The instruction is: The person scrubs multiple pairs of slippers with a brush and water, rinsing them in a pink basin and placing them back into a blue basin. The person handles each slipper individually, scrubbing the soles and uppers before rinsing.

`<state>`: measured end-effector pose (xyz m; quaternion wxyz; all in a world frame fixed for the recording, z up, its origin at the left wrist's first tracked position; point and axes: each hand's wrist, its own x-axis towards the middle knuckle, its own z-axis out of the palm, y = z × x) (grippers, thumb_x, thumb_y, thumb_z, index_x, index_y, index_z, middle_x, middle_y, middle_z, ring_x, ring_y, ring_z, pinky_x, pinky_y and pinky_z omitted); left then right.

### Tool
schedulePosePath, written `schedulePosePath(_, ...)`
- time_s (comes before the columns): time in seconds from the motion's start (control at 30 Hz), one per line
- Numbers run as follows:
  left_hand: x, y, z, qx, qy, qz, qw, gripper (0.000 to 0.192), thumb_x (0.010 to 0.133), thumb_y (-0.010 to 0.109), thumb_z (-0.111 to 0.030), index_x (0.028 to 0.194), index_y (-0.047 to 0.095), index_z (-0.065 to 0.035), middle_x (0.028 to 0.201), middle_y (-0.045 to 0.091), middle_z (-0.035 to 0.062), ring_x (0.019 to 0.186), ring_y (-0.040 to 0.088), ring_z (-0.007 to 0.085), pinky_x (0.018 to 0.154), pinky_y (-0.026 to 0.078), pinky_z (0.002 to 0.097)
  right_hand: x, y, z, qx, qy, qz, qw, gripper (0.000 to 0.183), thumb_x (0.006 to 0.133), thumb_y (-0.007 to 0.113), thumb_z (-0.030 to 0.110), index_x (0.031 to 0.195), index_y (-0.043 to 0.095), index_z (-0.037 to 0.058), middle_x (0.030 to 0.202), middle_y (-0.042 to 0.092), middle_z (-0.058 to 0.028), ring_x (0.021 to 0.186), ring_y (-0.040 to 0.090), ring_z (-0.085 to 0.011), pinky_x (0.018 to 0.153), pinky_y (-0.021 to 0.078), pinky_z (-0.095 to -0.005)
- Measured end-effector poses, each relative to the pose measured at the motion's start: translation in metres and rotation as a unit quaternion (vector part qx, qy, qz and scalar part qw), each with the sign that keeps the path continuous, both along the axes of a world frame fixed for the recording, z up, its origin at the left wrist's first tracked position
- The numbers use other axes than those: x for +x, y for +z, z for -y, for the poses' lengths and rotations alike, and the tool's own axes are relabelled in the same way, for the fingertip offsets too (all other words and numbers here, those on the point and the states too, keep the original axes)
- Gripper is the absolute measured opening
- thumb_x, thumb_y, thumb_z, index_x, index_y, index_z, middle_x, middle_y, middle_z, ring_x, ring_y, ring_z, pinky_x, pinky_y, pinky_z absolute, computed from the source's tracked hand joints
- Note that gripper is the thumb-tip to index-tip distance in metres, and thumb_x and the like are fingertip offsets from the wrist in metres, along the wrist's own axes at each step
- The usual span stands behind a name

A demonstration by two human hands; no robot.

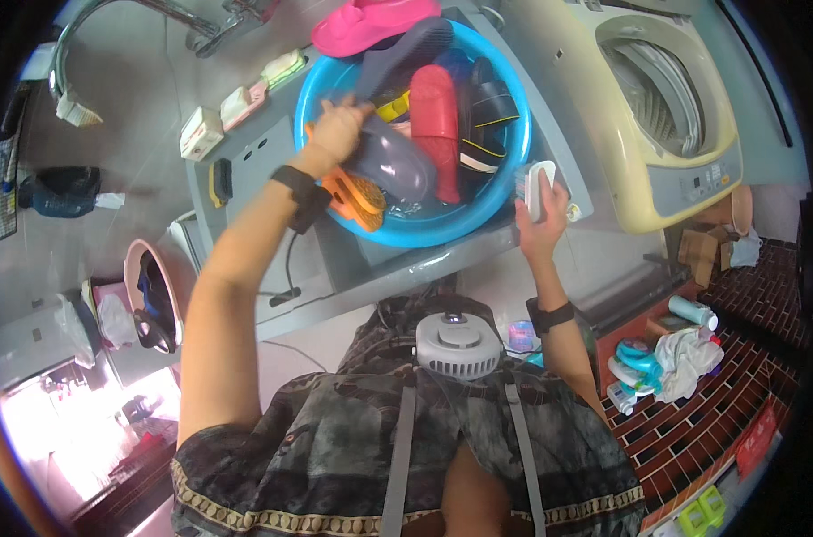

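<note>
A blue plastic tub (416,236) holds water and several slippers. My left hand (339,134), blurred, is over the tub's left rim, at the end of a dark grey slipper (396,164); whether the fingers grip it is unclear. Below that wrist, an orange slipper (356,198) hangs across the rim. A red slipper (435,127) lies in the middle, beside black sandals (490,104). Another dark slipper (410,54) leans over the back, near a pink slipper (373,25). Right of the tub, my right hand (544,221) holds a white-backed scrub brush (539,184), bristles facing left.
The tub rests on a grey sink counter (353,285). A top-loading washing machine (638,134) with its lid up stands at right. Soap boxes (202,133) and a sponge (222,182) lie at left, under a curved faucet (60,64). Bottles (692,312) sit low on the right.
</note>
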<state>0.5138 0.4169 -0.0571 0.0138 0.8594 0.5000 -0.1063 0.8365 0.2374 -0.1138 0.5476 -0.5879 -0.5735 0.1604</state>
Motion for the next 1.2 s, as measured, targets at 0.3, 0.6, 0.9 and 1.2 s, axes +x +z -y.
schedulePosePath(0.3, -0.166, 0.142, 0.059, -0.025, 0.309, 0.170, 0.935, 0.055, 0.070, 0.050, 0.004, 0.125, 0.053, -0.0029, 0.108, 0.061, 0.0248, 0.098, 0.062, 0.0358, 0.081, 0.051, 0.0396, 0.001, -0.005, -0.001, 0.001, -0.012, 0.007, 1.000, 0.059, 0.071, 0.071, 0.004, 0.128, 0.055, 0.0046, 0.113, 0.052, -0.0156, 0.102, 0.054, -0.0273, 0.088, 0.0447, -0.0353)
schedulePosePath(0.6, -0.279, 0.119, 0.253, -0.277, 0.567, 0.131, 0.765, 0.045, 0.069, 0.046, 0.001, 0.115, 0.046, 0.0033, 0.109, 0.052, 0.0259, 0.090, 0.060, 0.0451, 0.049, 0.059, 0.0524, 0.008, -0.017, -0.006, -0.002, 0.016, -0.034, 0.999, 0.057, 0.075, 0.070, 0.005, 0.130, 0.053, 0.0043, 0.117, 0.055, -0.0134, 0.108, 0.052, -0.0244, 0.095, 0.0398, -0.0348)
schedulePosePath(0.9, -0.276, 0.090, 0.272, -0.281, 0.581, 0.224, 0.730, 0.040, 0.071, 0.055, -0.021, 0.100, 0.052, 0.0065, 0.082, 0.053, 0.0158, 0.061, 0.061, 0.0332, 0.040, 0.055, 0.0410, -0.049, 0.035, -0.015, -0.130, 0.143, -0.133, 0.972, 0.054, 0.077, 0.067, -0.001, 0.129, 0.053, 0.0021, 0.118, 0.057, -0.0116, 0.103, 0.056, -0.0173, 0.091, 0.0428, -0.0294)
schedulePosePath(1.2, -0.243, 0.026, 0.293, -0.077, 0.463, 0.160, 0.868, 0.102, 0.067, 0.059, -0.076, 0.140, 0.036, -0.0085, 0.125, 0.052, 0.0205, 0.119, 0.046, 0.0386, 0.096, 0.040, 0.0520, -0.231, 0.085, -0.027, -0.174, 0.466, 0.124, 0.859, 0.052, 0.075, 0.072, 0.015, 0.124, 0.058, 0.0045, 0.108, 0.065, -0.0113, 0.098, 0.059, -0.0142, 0.087, 0.0445, -0.0276)
